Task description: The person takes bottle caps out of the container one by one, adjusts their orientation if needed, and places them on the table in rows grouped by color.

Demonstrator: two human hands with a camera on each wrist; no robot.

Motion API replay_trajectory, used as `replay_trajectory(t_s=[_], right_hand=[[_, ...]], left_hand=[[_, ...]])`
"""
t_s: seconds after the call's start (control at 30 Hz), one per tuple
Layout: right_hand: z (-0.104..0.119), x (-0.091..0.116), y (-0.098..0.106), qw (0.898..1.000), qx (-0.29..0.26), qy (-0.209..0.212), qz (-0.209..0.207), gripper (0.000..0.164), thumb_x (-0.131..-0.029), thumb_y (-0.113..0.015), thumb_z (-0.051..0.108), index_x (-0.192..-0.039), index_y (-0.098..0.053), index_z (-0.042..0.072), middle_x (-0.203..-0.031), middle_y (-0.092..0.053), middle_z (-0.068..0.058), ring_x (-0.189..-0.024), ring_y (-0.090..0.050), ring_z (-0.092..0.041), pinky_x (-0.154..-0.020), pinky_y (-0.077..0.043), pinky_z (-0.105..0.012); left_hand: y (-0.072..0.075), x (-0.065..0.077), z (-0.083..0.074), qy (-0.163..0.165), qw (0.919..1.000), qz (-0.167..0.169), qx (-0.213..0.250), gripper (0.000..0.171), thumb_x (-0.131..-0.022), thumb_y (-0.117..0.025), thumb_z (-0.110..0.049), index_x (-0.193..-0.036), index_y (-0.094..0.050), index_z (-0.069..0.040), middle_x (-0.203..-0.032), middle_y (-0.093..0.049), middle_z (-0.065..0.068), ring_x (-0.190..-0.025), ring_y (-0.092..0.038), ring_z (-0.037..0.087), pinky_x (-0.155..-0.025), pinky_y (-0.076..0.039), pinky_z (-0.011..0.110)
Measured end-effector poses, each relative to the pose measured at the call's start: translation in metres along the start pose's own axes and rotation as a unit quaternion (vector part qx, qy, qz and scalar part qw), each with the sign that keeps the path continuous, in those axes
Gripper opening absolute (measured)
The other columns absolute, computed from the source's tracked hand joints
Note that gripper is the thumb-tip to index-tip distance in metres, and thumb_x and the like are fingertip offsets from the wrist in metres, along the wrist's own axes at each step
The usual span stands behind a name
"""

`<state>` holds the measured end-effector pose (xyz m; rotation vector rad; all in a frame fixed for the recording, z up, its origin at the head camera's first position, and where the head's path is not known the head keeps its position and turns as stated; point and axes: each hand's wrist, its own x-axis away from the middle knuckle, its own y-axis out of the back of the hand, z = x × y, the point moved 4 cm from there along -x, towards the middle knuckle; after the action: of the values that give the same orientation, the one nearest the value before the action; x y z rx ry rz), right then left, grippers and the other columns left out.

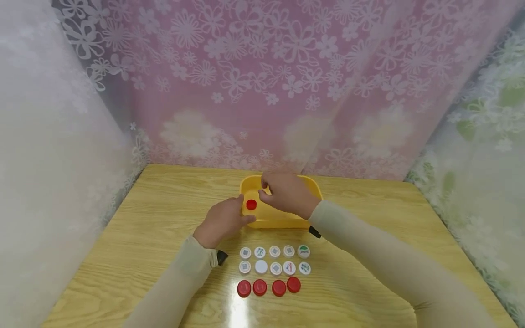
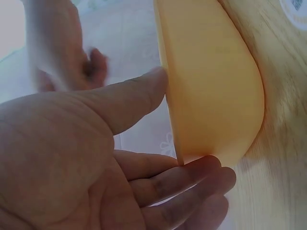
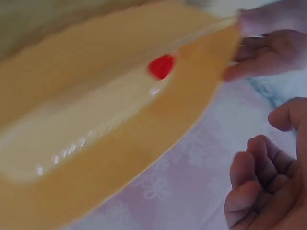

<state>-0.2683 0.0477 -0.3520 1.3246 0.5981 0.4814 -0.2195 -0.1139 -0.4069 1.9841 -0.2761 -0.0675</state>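
A yellow plastic tray point(image 1: 279, 224) stands towards the back of the wooden table, with one red bottle cap point(image 1: 251, 204) lying inside at its left end. My left hand point(image 1: 223, 218) holds that end of the tray, its thumb on the rim and its fingers bent round the corner, as the left wrist view shows. Above the tray hangs my right hand point(image 1: 289, 193), fingers loosely curled with nothing between them. In the right wrist view the red cap point(image 3: 161, 66) appears blurred, apart from the right hand point(image 3: 268, 187).
In front of the tray, several white bottle caps point(image 1: 274, 251) lie in two rows, some with printed tops. Nearer me is a row of several red caps point(image 1: 259, 287). Flowered curtains point(image 1: 262, 91) enclose the table point(image 1: 164, 218) at the back and both sides.
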Motion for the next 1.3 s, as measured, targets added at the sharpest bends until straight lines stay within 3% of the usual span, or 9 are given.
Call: replay_trajectory(t_s=[0.1, 0.2, 0.3, 0.4, 0.53, 0.7, 0.93, 1.17, 1.3], right_hand=[[0.003, -0.016, -0.018, 0.988, 0.134, 0.065, 0.035, 0.018, -0.098, -0.069, 0.029, -0.101, -0.068, 0.012, -0.084, -0.065, -0.001, -0.068, -0.058, -0.018, -0.067, -0.055, -0.030], [0.005, -0.028, -0.034, 0.962, 0.235, 0.113, 0.079, 0.017, -0.097, -0.072, 0.027, -0.105, -0.072, 0.013, -0.095, -0.070, -0.004, -0.077, -0.064, -0.020, -0.075, -0.059, -0.033], [0.005, -0.036, -0.047, 0.937, 0.291, 0.138, 0.133, 0.017, -0.098, -0.073, 0.026, -0.112, -0.073, 0.016, -0.103, -0.071, -0.002, -0.083, -0.067, -0.020, -0.080, -0.060, -0.032], [0.004, -0.042, -0.057, 0.924, 0.299, 0.155, 0.179, 0.020, -0.098, -0.074, 0.027, -0.116, -0.074, 0.019, -0.105, -0.073, -0.001, -0.083, -0.067, -0.018, -0.085, -0.059, -0.031], [0.004, -0.048, -0.066, 0.931, 0.252, 0.161, 0.210, 0.016, -0.097, -0.074, 0.030, -0.109, -0.077, 0.019, -0.099, -0.075, 0.001, -0.077, -0.064, -0.019, -0.088, -0.058, -0.032], [0.001, -0.051, -0.080, 0.944, 0.207, 0.165, 0.195, 0.017, -0.101, -0.068, 0.033, -0.094, -0.076, 0.020, -0.085, -0.072, 0.004, -0.071, -0.062, -0.018, -0.080, -0.058, -0.032], [-0.002, -0.048, -0.091, 0.956, 0.166, 0.136, 0.202, 0.019, -0.103, -0.066, 0.032, -0.105, -0.077, 0.017, -0.090, -0.074, 0.001, -0.077, -0.065, -0.018, -0.091, -0.058, -0.033], [-0.005, -0.043, -0.075, 0.960, 0.131, 0.137, 0.206, 0.025, -0.100, -0.070, 0.025, -0.122, -0.064, 0.015, -0.102, -0.062, 0.000, -0.084, -0.061, -0.018, -0.089, -0.056, -0.032], [-0.014, -0.039, -0.058, 0.965, 0.102, 0.134, 0.202, 0.022, -0.098, -0.071, 0.020, -0.117, -0.060, 0.016, -0.098, -0.060, 0.001, -0.084, -0.059, -0.019, -0.086, -0.054, -0.031]], left_hand=[[-0.001, 0.001, 0.000, 0.002, 1.0000, 0.000, 0.002, 0.082, -0.096, -0.072, -0.048, -0.153, -0.045, 0.004, -0.140, -0.064, 0.018, -0.123, -0.065, 0.033, -0.102, -0.053, 0.048], [-0.002, 0.002, 0.000, 0.000, 1.0000, -0.002, 0.006, 0.081, -0.096, -0.072, -0.047, -0.153, -0.046, 0.003, -0.139, -0.064, 0.018, -0.122, -0.065, 0.033, -0.101, -0.053, 0.048], [-0.003, 0.003, 0.000, -0.008, 0.9999, -0.006, 0.009, 0.078, -0.096, -0.072, -0.046, -0.151, -0.048, 0.003, -0.134, -0.067, 0.016, -0.117, -0.067, 0.032, -0.098, -0.054, 0.047], [-0.004, 0.003, -0.002, -0.013, 0.9997, -0.009, 0.016, 0.074, -0.095, -0.074, -0.044, -0.147, -0.053, 0.003, -0.124, -0.072, 0.014, -0.105, -0.070, 0.029, -0.092, -0.056, 0.046], [-0.005, 0.004, -0.003, -0.013, 0.9997, -0.009, 0.021, 0.072, -0.094, -0.075, -0.043, -0.146, -0.054, 0.003, -0.122, -0.072, 0.012, -0.103, -0.070, 0.028, -0.091, -0.057, 0.045], [-0.006, 0.004, -0.005, -0.016, 0.9996, -0.007, 0.022, 0.073, -0.095, -0.075, -0.043, -0.149, -0.052, 0.001, -0.126, -0.071, 0.012, -0.108, -0.070, 0.028, -0.092, -0.056, 0.046], [-0.008, 0.003, -0.008, -0.027, 0.9994, -0.007, 0.018, 0.070, -0.095, -0.075, -0.043, -0.146, -0.055, 0.000, -0.128, -0.070, 0.013, -0.111, -0.069, 0.029, -0.093, -0.056, 0.046], [-0.001, 0.003, -0.006, -0.020, 0.9996, -0.013, 0.012, 0.074, -0.095, -0.075, -0.044, -0.151, -0.051, -0.001, -0.128, -0.071, 0.012, -0.111, -0.069, 0.029, -0.093, -0.056, 0.046], [0.003, 0.001, -0.001, -0.010, 0.9999, -0.013, 0.002, 0.077, -0.095, -0.074, -0.045, -0.150, -0.050, 0.002, -0.130, -0.070, 0.015, -0.112, -0.069, 0.030, -0.094, -0.055, 0.047]])
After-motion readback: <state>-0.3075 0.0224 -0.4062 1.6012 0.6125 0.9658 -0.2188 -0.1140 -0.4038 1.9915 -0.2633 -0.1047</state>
